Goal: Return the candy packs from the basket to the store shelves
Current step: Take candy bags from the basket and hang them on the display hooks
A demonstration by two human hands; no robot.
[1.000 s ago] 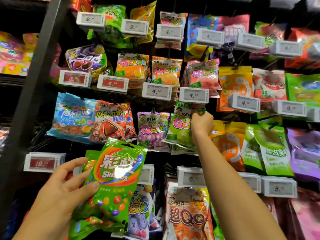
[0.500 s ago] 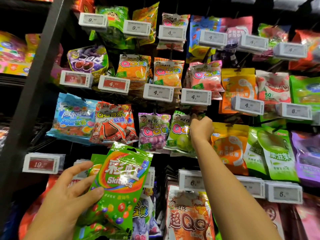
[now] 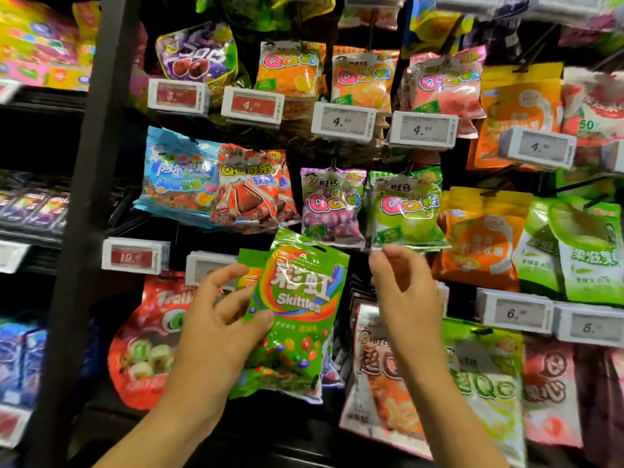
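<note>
My left hand [image 3: 216, 325] grips a green Skittles pack [image 3: 297, 309] by its left edge, thumb across the front, holding it upright before the lower pegs. A second green pack edge shows just behind it. My right hand [image 3: 405, 292] hovers to the right of that pack with loosely spread fingers and holds nothing. Just above my right hand a green QQ candy pack [image 3: 405, 207] hangs on its peg, beside a purple QQ pack [image 3: 332, 206]. No basket is in view.
Hanging candy bags fill the peg wall, with white price tags [image 3: 342, 122] on the hook ends. A dark upright post [image 3: 91, 184] divides this bay from shelves on the left. A red bag [image 3: 148, 342] hangs low left, orange bags [image 3: 381, 376] low right.
My right hand let go of the green QQ pack, which now hangs on its peg, and dropped down beside the Skittles pack. My left hand lifted the Skittles pack slightly.
</note>
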